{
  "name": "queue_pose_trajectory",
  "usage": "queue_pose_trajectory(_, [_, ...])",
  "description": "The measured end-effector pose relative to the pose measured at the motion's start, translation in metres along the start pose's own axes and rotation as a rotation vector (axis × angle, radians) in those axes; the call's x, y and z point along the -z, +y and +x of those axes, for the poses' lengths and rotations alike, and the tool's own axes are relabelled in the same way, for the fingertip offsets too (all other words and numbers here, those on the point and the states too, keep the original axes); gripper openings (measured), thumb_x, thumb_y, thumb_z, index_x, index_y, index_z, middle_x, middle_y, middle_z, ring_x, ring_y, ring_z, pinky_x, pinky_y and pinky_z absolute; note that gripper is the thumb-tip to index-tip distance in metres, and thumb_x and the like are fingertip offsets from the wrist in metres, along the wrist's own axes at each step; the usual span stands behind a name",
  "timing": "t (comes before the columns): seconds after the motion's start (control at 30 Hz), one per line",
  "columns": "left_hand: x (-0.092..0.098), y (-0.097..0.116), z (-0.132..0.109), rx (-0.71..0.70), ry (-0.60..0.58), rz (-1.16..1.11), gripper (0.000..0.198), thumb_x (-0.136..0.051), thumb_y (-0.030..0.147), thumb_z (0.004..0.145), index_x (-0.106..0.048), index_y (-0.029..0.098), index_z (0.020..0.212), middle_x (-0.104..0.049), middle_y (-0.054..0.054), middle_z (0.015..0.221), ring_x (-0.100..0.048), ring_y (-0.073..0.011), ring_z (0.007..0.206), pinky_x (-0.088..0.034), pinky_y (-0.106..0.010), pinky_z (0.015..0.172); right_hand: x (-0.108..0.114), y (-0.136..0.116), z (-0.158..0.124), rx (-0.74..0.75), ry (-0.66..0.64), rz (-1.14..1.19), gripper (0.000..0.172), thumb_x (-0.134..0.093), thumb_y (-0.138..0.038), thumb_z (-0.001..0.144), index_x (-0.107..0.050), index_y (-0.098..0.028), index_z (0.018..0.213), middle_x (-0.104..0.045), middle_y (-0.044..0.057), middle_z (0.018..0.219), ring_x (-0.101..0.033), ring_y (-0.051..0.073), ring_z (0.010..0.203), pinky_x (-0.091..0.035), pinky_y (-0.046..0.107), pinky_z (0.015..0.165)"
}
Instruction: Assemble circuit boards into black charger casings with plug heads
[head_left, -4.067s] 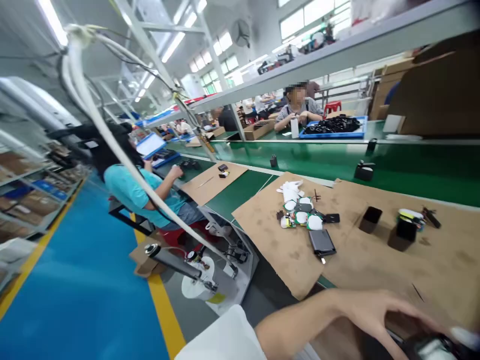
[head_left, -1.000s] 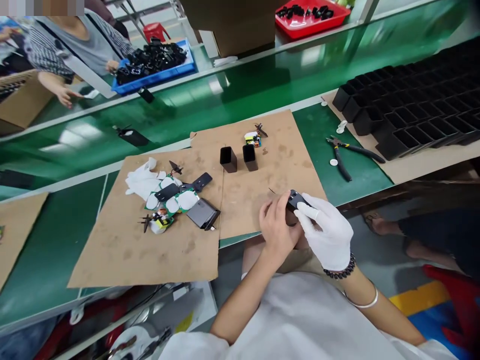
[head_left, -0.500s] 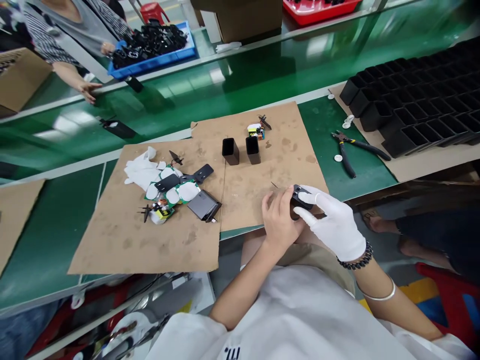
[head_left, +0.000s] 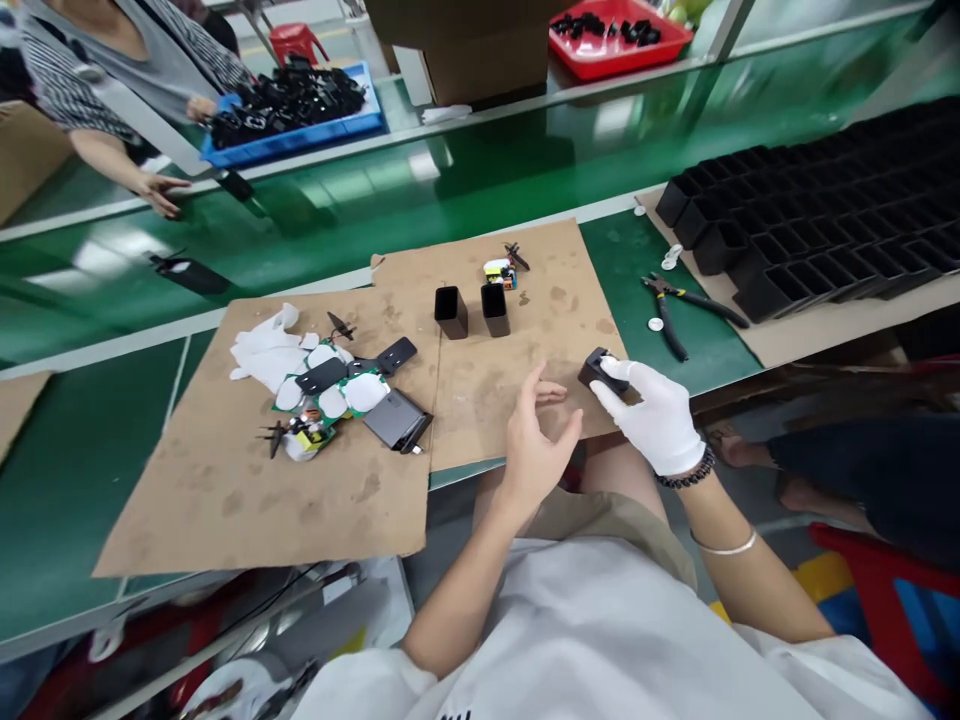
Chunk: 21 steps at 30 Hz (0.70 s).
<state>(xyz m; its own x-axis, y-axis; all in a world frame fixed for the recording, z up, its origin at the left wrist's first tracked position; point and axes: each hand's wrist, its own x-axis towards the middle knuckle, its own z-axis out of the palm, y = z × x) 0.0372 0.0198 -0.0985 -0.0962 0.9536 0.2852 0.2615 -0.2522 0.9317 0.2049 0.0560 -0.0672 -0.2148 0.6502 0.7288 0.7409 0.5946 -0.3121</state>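
Note:
My right hand (head_left: 654, 418), in a white glove, grips a small black charger housing (head_left: 595, 368) at the near edge of the cardboard sheet (head_left: 495, 385). My bare left hand (head_left: 534, 440) hovers just left of it with fingers apart, holding nothing. Two open black housings (head_left: 451, 311) (head_left: 495, 308) stand upright farther back on the cardboard. Behind them lies a small circuit board (head_left: 500, 271). To the left sits a pile of white pads, circuit boards and black lids (head_left: 330, 392), with a white glove (head_left: 262, 350) and a dark grey flat block (head_left: 395, 418).
Black pliers (head_left: 679, 310) lie on the green mat at right, next to a tray of black housings (head_left: 817, 230). A green conveyor belt (head_left: 375, 210) runs behind. Across it another person's hand (head_left: 161, 190) reaches near a blue bin (head_left: 292, 100); a red bin (head_left: 615, 30) sits farther right.
My left hand has let go of the black housing and opened, drawing back to the left. My right hand keeps the housing and has shifted slightly right.

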Motion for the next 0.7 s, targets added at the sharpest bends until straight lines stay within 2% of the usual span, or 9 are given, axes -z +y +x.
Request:
queue_pose_trajectory(0.07, [-0.001, 0.0, 0.0, 0.007, -0.011, 0.042, 0.056, -0.066, 0.019, 0.088, -0.046, 0.023, 0.141, -0.07, -0.007, 0.108, -0.068, -0.0197, 0.104, -0.056, -0.039, 0.099, 0.002, 0.002, 0.001, -0.053, -0.005, -0.023, 0.018, -0.07, -0.023, 0.091, -0.071, -0.021, 0.109, -0.08, 0.006, 0.098, -0.077, 0.022, 0.084, -0.064, 0.032, 0.076])
queue_pose_trajectory(0.13, [-0.001, 0.0, 0.0, 0.012, -0.026, 0.056, 0.049, -0.064, 0.019, 0.09, -0.05, 0.023, 0.137, -0.07, -0.008, 0.11, -0.069, -0.02, 0.105, -0.056, -0.04, 0.099, 0.003, 0.001, -0.001, -0.114, 0.089, -0.067, 0.025, -0.072, -0.023, 0.09, -0.07, -0.024, 0.115, -0.078, 0.007, 0.109, -0.077, 0.023, 0.097, -0.063, 0.034, 0.087])
queue_pose_trajectory(0.2, [0.0, 0.001, -0.001, 0.014, -0.039, 0.048, 0.043, -0.061, 0.018, 0.092, -0.052, 0.022, 0.134, -0.071, -0.008, 0.112, -0.069, -0.0199, 0.106, -0.055, -0.039, 0.1, -0.001, 0.002, -0.005, -0.115, 0.166, -0.086, 0.026, -0.071, -0.023, 0.09, -0.07, -0.024, 0.116, -0.078, 0.008, 0.11, -0.076, 0.023, 0.099, -0.063, 0.033, 0.088])
queue_pose_trajectory(0.3, [0.001, 0.003, -0.001, 0.031, -0.058, 0.062, 0.038, -0.061, 0.019, 0.092, -0.056, 0.022, 0.13, -0.072, -0.008, 0.112, -0.068, -0.0205, 0.108, -0.054, -0.041, 0.102, -0.011, 0.008, -0.012, -0.107, 0.023, -0.075, 0.02, -0.067, -0.025, 0.092, -0.071, -0.021, 0.112, -0.078, 0.009, 0.102, -0.076, 0.023, 0.091, -0.064, 0.033, 0.081])
queue_pose_trajectory(0.37, [0.0, 0.004, 0.002, 0.061, -0.072, 0.067, 0.037, -0.063, 0.023, 0.092, -0.058, 0.023, 0.129, -0.072, -0.009, 0.116, -0.067, -0.0222, 0.111, -0.052, -0.044, 0.105, -0.015, 0.012, -0.014, -0.156, -0.065, -0.069, 0.02, -0.067, -0.026, 0.092, -0.071, -0.02, 0.11, -0.077, 0.01, 0.103, -0.076, 0.024, 0.092, -0.064, 0.036, 0.083])
queue_pose_trajectory(0.53, [0.001, 0.007, 0.019, 0.144, -0.146, -0.26, 0.039, -0.055, 0.042, 0.1, -0.061, 0.025, 0.135, -0.066, -0.01, 0.141, -0.061, -0.0229, 0.132, -0.046, -0.04, 0.116, -0.014, 0.001, -0.02, -0.202, -0.089, 0.243, 0.03, -0.071, -0.025, 0.09, -0.068, -0.022, 0.12, -0.077, 0.008, 0.114, -0.076, 0.022, 0.104, -0.063, 0.035, 0.094])
queue_pose_trajectory(0.7, [0.007, 0.008, 0.026, 0.156, -0.188, -0.332, 0.04, -0.047, 0.046, 0.104, -0.073, 0.023, 0.123, -0.073, -0.008, 0.13, -0.066, -0.0222, 0.127, -0.049, -0.037, 0.113, -0.021, -0.013, -0.029, -0.241, -0.13, 0.381, 0.034, -0.069, -0.027, 0.091, -0.067, -0.022, 0.124, -0.077, 0.009, 0.117, -0.075, 0.022, 0.107, -0.063, 0.036, 0.097])
